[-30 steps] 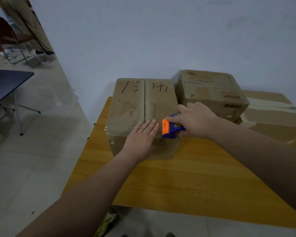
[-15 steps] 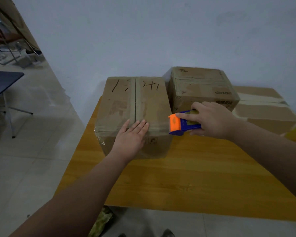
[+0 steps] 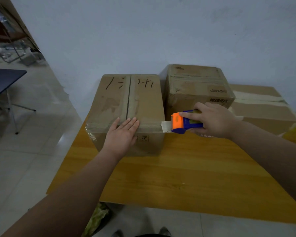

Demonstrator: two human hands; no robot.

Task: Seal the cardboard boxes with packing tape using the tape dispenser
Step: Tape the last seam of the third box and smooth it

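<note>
A cardboard box (image 3: 140,100) with black handwriting on top stands at the left end of the wooden table (image 3: 186,171). My left hand (image 3: 121,135) presses flat on its near top edge, fingers straight, over a strip of tape. My right hand (image 3: 214,122) grips the blue and orange tape dispenser (image 3: 184,123) just past the box's right edge. A short stretch of tape (image 3: 166,126) runs from the box corner to the dispenser's mouth.
A second taped box (image 3: 198,88) stands behind the dispenser, and a flatter taped box (image 3: 263,108) lies at the far right against the wall. A dark table (image 3: 2,81) and chair legs stand on the tiled floor at left. Green bags (image 3: 96,219) lie under the table's near edge.
My right hand has drawn the dispenser rightward off the box's near edge, and tape now spans from box to dispenser. My left hand stays pressed on the box.
</note>
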